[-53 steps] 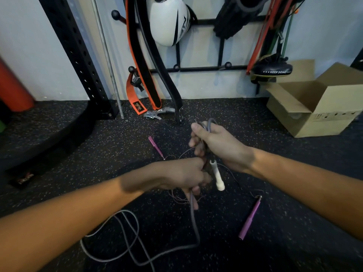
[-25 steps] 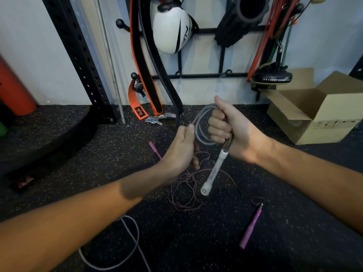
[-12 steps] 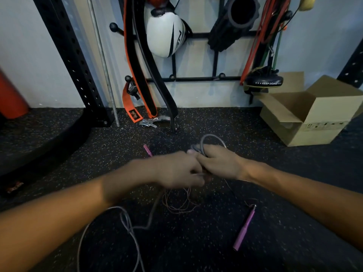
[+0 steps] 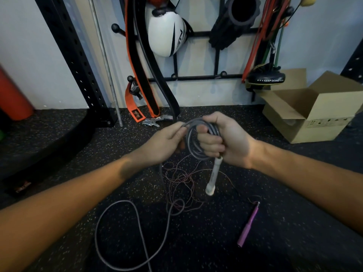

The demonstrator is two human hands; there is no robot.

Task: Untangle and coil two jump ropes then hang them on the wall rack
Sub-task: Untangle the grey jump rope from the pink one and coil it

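Grey jump rope [image 4: 189,144] is looped in a coil held by the right grip [image 4: 225,138], which clenches the loops and the top of its white handle [image 4: 215,173], pointing to 6 o'clock. At the coil's 9 o'clock, the left grip [image 4: 163,142] pinches the rope's loose length. The thin purple rope [image 4: 182,179] lies tangled on the floor [image 4: 294,203] at 6 o'clock, and the wall rack [image 4: 196,77] stands at 12 o'clock.

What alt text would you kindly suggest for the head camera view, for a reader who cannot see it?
Two hands coil a grey jump rope: the right hand grips the loops, a white handle hanging below, while the left hand pinches the next stretch. A thin pink rope lies tangled on the floor beneath, before a wall rack.
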